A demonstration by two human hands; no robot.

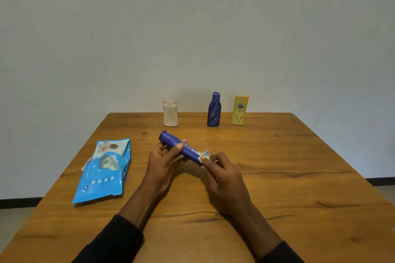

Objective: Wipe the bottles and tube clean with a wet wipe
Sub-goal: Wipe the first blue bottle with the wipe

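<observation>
I hold the blue tube (181, 148) above the wooden table (277, 177): my left hand (162, 162) grips it near the cap, and my right hand (222, 175) pinches the wet wipe (204, 154) around its crimped end. I judge the tube is being wiped; next the wipe should slide along its body, while the three bottles (213, 111) wait at the far edge.

Blue tube (181, 148) tilted above table, wet wipe (204, 154) at lower end; three bottles (213, 110) upright behind.
</observation>
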